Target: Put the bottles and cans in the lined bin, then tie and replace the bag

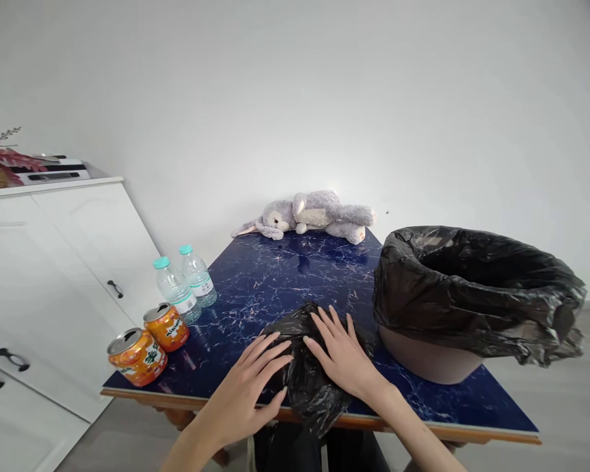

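Observation:
A crumpled black plastic bag [314, 387] lies at the front edge of the table, part of it hanging over the edge. My left hand [250, 377] rests on the bag's left side, fingers spread. On its right side lies my right hand [341, 357], palm down with the fingers stretched apart. Neither hand is closed around the plastic. To the right stands a bin [427, 354] lined with another black bag [423, 295], which is folded over the rim; the bin's inside is dark.
Two orange soda cans [137, 357] with opened tops and two clear bottles [174, 292] with turquoise caps stand along the left of the blue marbled table [255, 275]. A grey plush rabbit [319, 213] lies at the back by the wall. White cabinets [63, 262] are on the left.

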Demonstrator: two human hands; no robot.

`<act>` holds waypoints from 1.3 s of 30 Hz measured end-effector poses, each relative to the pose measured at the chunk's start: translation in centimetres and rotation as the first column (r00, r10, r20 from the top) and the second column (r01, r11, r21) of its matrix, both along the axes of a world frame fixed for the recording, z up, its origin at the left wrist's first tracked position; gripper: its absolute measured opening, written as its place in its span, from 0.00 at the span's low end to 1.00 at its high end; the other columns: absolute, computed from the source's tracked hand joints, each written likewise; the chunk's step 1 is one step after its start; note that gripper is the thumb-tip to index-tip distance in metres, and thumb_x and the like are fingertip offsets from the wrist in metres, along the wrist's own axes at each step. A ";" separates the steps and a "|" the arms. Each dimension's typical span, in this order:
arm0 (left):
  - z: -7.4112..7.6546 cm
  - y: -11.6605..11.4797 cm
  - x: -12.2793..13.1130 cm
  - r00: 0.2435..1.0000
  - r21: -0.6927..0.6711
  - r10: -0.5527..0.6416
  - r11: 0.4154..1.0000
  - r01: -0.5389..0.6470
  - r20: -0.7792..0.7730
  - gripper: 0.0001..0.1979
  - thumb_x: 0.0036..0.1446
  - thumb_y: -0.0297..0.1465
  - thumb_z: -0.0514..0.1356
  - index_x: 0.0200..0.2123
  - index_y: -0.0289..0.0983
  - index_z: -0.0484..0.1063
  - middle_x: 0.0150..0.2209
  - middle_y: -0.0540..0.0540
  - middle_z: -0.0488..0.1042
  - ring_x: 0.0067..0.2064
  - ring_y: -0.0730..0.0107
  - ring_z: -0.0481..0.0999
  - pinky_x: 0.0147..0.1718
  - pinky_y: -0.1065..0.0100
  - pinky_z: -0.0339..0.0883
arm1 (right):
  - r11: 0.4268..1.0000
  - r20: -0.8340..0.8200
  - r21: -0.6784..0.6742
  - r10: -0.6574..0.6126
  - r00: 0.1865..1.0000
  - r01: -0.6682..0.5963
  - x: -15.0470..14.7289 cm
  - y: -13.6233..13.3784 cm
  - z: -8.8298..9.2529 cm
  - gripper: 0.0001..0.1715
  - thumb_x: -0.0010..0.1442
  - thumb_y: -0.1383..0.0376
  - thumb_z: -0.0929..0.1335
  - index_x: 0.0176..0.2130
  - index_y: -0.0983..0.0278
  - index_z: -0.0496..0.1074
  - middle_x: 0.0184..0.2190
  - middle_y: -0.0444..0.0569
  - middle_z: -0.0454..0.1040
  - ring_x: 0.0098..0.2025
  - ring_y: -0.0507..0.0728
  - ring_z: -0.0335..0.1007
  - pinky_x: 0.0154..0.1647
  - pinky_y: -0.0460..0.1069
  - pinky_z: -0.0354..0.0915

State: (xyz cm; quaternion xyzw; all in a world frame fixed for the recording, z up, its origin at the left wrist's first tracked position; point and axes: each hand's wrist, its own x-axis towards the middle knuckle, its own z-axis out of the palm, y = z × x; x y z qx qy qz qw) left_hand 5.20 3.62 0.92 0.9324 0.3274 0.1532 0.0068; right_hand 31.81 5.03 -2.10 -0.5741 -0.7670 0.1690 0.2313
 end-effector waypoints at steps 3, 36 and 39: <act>-0.6 -0.3 -0.7 1.000 0.000 0.009 1.000 -0.009 -0.013 0.32 0.68 0.39 0.62 0.72 0.45 0.59 0.72 0.42 0.63 0.74 0.46 0.58 0.73 0.37 0.52 | 0.987 -0.070 0.088 0.138 0.988 -0.131 0.0 -2.7 1.5 0.47 0.73 0.39 0.58 0.78 0.55 0.41 0.79 0.44 0.38 0.80 0.65 0.29 0.79 0.67 0.37; -2.3 2.1 2.3 0.868 0.099 0.408 0.888 -0.450 0.284 0.24 0.73 0.38 0.54 0.68 0.40 0.62 0.53 0.37 0.79 0.55 0.49 0.81 0.52 0.51 0.76 | 0.844 -0.206 0.421 -0.267 0.941 0.332 -0.4 -5.0 0.2 0.29 0.72 0.62 0.60 0.70 0.63 0.61 0.64 0.61 0.71 0.64 0.70 0.71 0.57 0.66 0.74; -1.1 1.2 3.5 0.945 0.303 0.231 0.906 -0.296 0.232 0.22 0.73 0.30 0.53 0.67 0.42 0.65 0.63 0.39 0.73 0.67 0.52 0.70 0.66 0.47 0.64 | 0.783 -0.071 0.599 -0.159 0.985 0.169 -2.7 -6.4 2.1 0.29 0.73 0.69 0.59 0.70 0.63 0.62 0.71 0.57 0.64 0.74 0.67 0.56 0.71 0.67 0.63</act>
